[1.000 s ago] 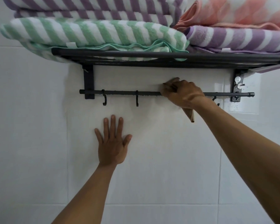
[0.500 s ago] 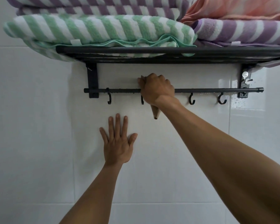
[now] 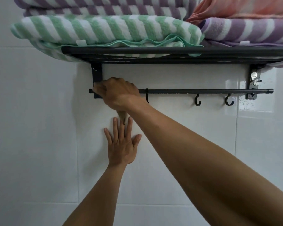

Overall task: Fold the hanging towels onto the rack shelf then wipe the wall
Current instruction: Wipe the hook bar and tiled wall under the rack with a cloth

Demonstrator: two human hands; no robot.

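Observation:
Folded towels lie on the black rack shelf [image 3: 170, 50]: a green-striped towel [image 3: 104, 30], purple-striped towels [image 3: 248, 28] and a peach towel [image 3: 235, 7]. My right hand [image 3: 118, 93] is curled round a small cloth [image 3: 122, 117] at the left end of the black rail [image 3: 203, 91], by the left bracket; a brownish corner of the cloth hangs below the hand. My left hand [image 3: 122, 144] lies flat with spread fingers on the white tiled wall [image 3: 186, 144] just below the right hand.
Black hooks [image 3: 198, 101] hang from the rail to the right. The right bracket [image 3: 252, 85] carries a shiny screw. Water drops speckle the tile near that bracket. Tile joints run across the wall.
My right hand has slid left along the rail with the cloth, from the middle to the left bracket. The left hand stays flat on the wall.

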